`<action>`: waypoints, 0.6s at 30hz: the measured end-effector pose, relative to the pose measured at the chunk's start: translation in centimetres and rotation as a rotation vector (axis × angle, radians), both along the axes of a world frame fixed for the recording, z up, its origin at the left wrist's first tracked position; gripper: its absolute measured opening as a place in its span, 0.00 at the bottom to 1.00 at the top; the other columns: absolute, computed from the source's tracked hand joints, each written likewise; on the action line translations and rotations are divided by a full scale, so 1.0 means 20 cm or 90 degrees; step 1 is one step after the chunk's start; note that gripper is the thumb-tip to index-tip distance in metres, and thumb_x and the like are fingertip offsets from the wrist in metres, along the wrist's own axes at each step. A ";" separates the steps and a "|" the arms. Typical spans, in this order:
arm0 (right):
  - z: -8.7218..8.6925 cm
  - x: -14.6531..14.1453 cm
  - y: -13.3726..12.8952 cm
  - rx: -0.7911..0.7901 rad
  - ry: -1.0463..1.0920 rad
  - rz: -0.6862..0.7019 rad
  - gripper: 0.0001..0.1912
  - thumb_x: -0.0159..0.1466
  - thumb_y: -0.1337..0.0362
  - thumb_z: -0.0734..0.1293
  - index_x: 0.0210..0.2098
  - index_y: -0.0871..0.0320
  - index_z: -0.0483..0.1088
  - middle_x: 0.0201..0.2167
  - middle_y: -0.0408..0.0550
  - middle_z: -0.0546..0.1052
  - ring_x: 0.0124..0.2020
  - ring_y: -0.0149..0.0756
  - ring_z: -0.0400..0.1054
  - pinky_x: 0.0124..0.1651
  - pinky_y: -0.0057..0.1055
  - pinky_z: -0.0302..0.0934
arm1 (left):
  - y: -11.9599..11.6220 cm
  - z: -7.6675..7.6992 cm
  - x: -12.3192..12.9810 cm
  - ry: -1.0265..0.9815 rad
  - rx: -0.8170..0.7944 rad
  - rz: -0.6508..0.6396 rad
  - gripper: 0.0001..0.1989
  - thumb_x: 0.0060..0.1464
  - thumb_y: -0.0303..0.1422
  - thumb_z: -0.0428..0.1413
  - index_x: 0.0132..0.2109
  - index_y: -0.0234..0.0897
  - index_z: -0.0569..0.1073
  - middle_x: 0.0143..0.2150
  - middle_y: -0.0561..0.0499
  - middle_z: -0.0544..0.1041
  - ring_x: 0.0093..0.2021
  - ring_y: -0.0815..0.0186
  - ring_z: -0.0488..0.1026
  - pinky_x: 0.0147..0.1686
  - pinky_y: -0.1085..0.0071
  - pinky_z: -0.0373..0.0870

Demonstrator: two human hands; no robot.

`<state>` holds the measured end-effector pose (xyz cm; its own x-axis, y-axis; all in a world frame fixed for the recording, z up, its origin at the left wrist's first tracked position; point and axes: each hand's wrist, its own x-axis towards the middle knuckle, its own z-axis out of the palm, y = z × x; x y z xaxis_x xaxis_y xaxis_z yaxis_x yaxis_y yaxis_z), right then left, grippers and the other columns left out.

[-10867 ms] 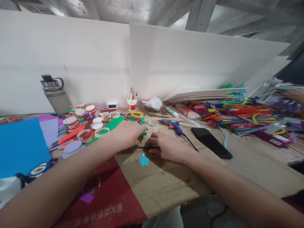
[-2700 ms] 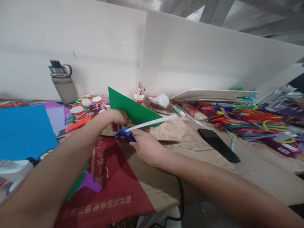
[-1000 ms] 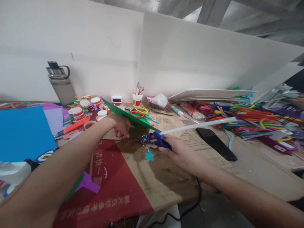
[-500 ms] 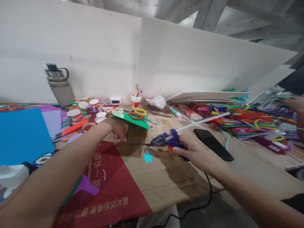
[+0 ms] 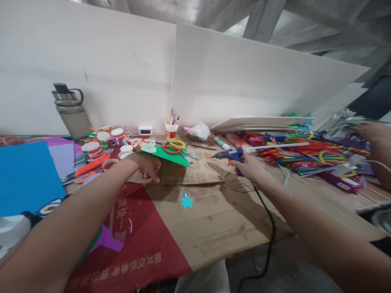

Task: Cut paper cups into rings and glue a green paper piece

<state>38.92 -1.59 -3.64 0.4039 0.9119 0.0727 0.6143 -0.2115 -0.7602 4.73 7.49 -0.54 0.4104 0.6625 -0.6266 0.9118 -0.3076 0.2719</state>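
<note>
In my right hand (image 5: 249, 165) is a blue hot glue gun (image 5: 234, 154), its nozzle aimed left. A long white glue stick (image 5: 281, 145) sticks out of its back, and a black cord (image 5: 271, 228) hangs down from it. My left hand (image 5: 149, 167) has its fingers curled beside a green sheet (image 5: 171, 156), over brown paper (image 5: 203, 171); what lies between those fingers is hidden. Nearer to me, a small turquoise star-shaped cutout (image 5: 187, 202) lies on the cardboard (image 5: 214, 232). Scissors (image 5: 171, 148) with red and yellow handles rest on the green sheet's far edge.
A grey water bottle (image 5: 71, 114) stands by the white panel. Decorated paper cups (image 5: 92, 150), an orange utility knife (image 5: 93, 165) and a blue sheet (image 5: 26, 179) lie left. A pencil cup (image 5: 171, 129) stands behind. Colourful pipe cleaners (image 5: 305, 156) and another person's hand (image 5: 371, 132) are right.
My right hand has lifted the glue gun away to the right and farther back, and its nozzle no longer points near the star. The black phone is now hidden behind my arm. My left hand stays put.
</note>
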 end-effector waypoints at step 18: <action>-0.05 -0.49 -0.28 0.168 -0.427 0.584 0.17 0.72 0.63 0.55 0.43 0.59 0.74 0.44 0.52 0.74 0.49 0.41 0.65 0.56 0.37 0.60 | 0.01 -0.02 -0.02 -0.041 -0.023 -0.021 0.27 0.31 0.47 0.68 0.32 0.40 0.63 0.18 0.58 0.66 0.21 0.67 0.67 0.25 0.71 0.68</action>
<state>29.18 -7.20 -4.65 -0.5900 0.7668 0.2527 0.7503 0.6363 -0.1791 4.27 7.74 -0.92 0.4723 0.6247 -0.6219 0.8814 -0.3265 0.3414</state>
